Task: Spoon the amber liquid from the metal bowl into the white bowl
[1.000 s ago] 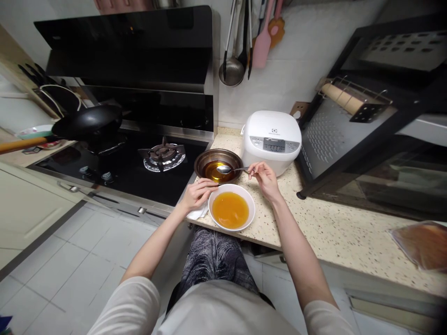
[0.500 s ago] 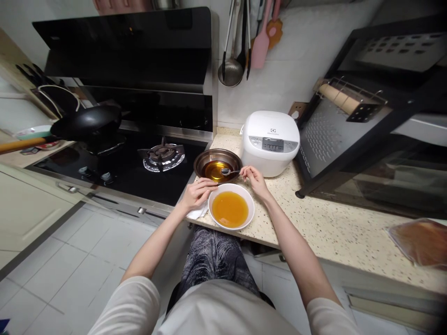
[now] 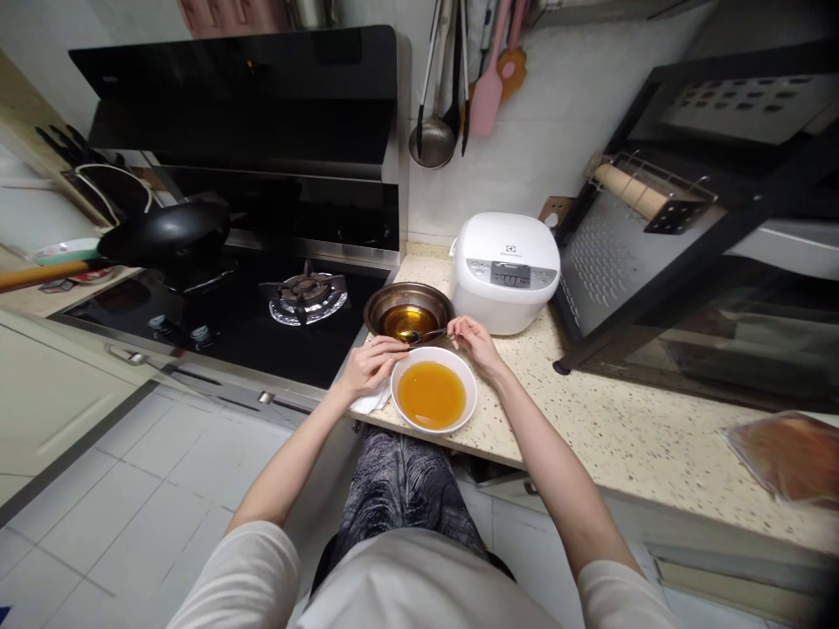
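Skinny metal spoon (image 3: 426,335) at a shiny round bowl (image 3: 401,298), mid-frame
Right hand (image 3: 478,346) has its grip clamped on the spoon; left hand's (image 3: 370,367) grip, can't tell.

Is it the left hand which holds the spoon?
No, the right hand holds the spoon by its handle.

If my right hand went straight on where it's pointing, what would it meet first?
Your right hand would probably meet the rim of the dark metal bowl first; depth is unclear, so it might pass above.
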Demonstrator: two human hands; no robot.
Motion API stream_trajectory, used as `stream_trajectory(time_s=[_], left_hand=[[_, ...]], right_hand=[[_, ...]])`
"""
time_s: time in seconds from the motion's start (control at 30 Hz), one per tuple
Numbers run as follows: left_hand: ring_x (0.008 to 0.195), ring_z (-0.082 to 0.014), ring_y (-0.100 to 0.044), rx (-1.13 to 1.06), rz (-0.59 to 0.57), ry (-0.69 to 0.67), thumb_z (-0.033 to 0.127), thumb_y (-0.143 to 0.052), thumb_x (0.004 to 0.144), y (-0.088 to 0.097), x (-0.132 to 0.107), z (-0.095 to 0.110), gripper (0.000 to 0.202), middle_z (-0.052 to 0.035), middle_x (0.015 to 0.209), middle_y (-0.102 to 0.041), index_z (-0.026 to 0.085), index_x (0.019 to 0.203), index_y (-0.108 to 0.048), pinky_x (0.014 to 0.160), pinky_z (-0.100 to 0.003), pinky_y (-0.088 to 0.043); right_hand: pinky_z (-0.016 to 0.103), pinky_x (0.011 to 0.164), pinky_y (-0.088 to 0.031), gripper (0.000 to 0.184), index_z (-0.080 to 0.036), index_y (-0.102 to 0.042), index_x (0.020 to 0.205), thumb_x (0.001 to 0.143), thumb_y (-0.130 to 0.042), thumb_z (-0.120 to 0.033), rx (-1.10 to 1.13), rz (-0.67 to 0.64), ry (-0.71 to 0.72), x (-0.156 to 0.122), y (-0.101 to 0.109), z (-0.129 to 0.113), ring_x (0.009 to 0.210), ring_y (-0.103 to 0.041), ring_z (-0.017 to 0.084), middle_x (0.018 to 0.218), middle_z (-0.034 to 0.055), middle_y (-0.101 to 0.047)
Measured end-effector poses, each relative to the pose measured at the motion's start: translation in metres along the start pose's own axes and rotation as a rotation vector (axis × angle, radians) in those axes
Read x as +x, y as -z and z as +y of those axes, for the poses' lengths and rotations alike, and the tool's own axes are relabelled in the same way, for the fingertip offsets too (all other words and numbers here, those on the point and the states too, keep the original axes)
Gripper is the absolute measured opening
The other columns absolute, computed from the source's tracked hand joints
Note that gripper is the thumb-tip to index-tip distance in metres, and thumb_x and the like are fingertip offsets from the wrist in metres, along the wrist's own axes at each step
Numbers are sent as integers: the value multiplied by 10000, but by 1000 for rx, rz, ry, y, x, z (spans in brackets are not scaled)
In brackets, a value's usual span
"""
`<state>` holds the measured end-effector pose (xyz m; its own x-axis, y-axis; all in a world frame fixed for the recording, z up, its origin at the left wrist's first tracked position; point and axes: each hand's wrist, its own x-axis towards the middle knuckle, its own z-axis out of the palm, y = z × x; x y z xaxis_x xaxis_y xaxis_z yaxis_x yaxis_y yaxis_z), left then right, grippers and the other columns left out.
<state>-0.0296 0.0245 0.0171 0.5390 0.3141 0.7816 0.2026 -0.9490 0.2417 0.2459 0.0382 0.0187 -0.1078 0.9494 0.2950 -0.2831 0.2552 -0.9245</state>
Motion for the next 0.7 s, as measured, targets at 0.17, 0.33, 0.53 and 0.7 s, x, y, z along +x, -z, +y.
stream_trajectory(time_s=[0.17, 0.33, 0.53, 0.7], left_hand=[[1127, -227, -669, -4, 0, -3, 150, -461, 1003, 0, 0, -1, 326, -96, 1156, -752, 196, 1200, -716, 927, -427, -586], [1136, -230, -668, 1, 1, -2, 155, -462, 1003, 0, -1, -2, 325, -98, 1168, -749, 198, 1202, -715, 928, -431, -587], [1126, -227, -666, 1, 0, 8, 163, -460, 1005, -1, -3, -2, 328, -96, 1164, -751, 199, 1210, -714, 929, -433, -583], [1133, -227, -665, -3, -2, 16, 172, -457, 1007, -1, -3, -2, 329, -98, 1175, -748, 196, 1207, -717, 933, -435, -583]], right_hand=[[256, 518, -386, 480, -206, -545, 671, 790, -727, -634, 49, 11, -18, -1, -3, -2, 603, -451, 128, 754, 23, -574], [246, 521, -388, 461, -201, -549, 679, 777, -759, -600, 90, 51, -9, -2, -4, -6, 633, -477, 129, 770, 25, -571], [259, 529, -402, 461, -207, -524, 684, 783, -756, -593, 105, 96, 6, -5, -2, -17, 595, -470, 117, 784, 14, -580], [268, 531, -405, 463, -212, -509, 691, 789, -750, -595, 95, 118, 39, -6, 1, -26, 601, -471, 125, 783, 18, -571]])
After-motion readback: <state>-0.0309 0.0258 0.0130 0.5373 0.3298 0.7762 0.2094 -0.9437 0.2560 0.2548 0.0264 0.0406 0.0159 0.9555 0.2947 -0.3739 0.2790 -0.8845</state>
